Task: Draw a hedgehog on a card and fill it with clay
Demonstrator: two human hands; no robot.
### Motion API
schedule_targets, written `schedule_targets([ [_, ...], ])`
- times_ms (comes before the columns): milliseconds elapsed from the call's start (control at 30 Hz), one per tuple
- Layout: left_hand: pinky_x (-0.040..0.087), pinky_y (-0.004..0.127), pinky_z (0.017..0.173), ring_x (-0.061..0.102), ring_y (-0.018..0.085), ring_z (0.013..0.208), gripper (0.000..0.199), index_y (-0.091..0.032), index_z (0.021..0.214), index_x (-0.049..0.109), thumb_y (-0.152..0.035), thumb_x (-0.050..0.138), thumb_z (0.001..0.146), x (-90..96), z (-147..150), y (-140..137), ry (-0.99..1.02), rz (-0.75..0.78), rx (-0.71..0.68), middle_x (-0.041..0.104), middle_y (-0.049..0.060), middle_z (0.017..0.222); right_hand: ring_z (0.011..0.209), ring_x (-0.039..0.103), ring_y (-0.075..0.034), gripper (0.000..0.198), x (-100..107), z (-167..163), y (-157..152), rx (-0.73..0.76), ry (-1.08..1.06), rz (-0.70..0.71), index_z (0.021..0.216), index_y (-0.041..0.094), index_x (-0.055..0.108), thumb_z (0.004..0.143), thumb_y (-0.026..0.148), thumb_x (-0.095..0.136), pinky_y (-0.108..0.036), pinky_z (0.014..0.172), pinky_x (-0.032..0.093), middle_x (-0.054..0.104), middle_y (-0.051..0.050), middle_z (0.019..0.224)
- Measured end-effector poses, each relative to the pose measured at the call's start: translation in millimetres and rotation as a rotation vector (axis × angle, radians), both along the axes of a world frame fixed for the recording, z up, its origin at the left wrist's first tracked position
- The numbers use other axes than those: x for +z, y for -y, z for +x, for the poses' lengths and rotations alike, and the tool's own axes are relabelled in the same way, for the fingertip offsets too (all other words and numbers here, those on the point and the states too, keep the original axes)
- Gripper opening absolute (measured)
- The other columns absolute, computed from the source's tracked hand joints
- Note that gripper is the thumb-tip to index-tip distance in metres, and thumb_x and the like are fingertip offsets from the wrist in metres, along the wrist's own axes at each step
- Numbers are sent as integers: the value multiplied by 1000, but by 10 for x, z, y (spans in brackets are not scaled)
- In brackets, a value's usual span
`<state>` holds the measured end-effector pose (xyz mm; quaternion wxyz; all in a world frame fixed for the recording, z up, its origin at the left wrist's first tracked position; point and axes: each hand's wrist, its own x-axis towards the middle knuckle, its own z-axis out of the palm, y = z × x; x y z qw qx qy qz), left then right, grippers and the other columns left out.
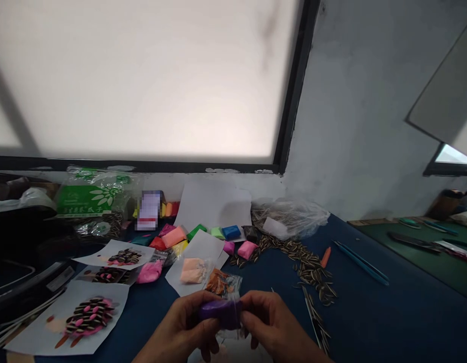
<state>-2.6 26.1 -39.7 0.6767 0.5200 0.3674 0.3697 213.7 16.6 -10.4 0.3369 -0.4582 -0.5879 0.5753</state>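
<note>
Both hands pinch a clear plastic packet of purple modelling clay (pixel 221 313) low in the middle of the head view. My left hand (pixel 186 322) has its thumb and fingers closed round the clay end. At the packet's clear edge, my right hand (pixel 269 322) grips the plastic between thumb and fingers. Just beyond them lie a bag of orange pieces (pixel 220 282) and a packet of peach clay (pixel 193 270) on white paper. Part of another paper sheet shows under the hands. On the left, a paper hedgehog (pixel 90 316) is covered with sunflower seeds and pink clay.
Several coloured clay packets (pixel 174 237) lie across the back of the blue table (pixel 369 312). Loose sunflower seeds (pixel 312 264) curve along the right, near blue tweezers (pixel 361 262) and an orange crayon-like stick (pixel 326 257). A green seed bag (pixel 93 194) stands back left.
</note>
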Motion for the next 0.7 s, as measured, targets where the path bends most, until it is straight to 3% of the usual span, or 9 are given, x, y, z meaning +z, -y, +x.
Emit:
schedule_targets([
  [167,54,29,63,73,22,66,73,-16,124,69,-62,92,72,28,-23,57,4,-44,8,78,3,70,68,55,-14,25,52,-9,33,-4,-1,-3,85,16,64,78,38,71,-23,57,40,65,-2,76],
  [367,52,26,54,69,17,57,61,-16,100,76,-72,81,77,156,39,65,-11,-75,-31,75,3,82,65,53,-14,26,93,-19,66,-42,-20,45,76,21,53,81,35,74,-25,60,40,58,2,67],
  [500,49,23,54,67,15,56,60,-15,96,76,-73,78,80,210,43,54,-28,-34,-88,71,1,68,67,57,-16,16,78,-19,59,-27,-16,82,89,20,62,82,32,70,-27,64,42,61,2,70],
  [600,50,23,55,68,16,58,59,-16,97,74,-73,78,80,201,23,49,-39,-37,-97,72,2,74,70,63,-18,23,67,-12,60,-27,90,175,102,20,67,81,29,68,-27,64,44,68,-1,78],
  [700,49,22,51,69,16,58,62,-16,100,73,-74,79,78,110,24,26,-65,-74,-72,74,4,84,71,65,-19,18,62,4,67,-59,199,326,96,20,66,78,24,66,-26,60,46,70,-5,87],
])
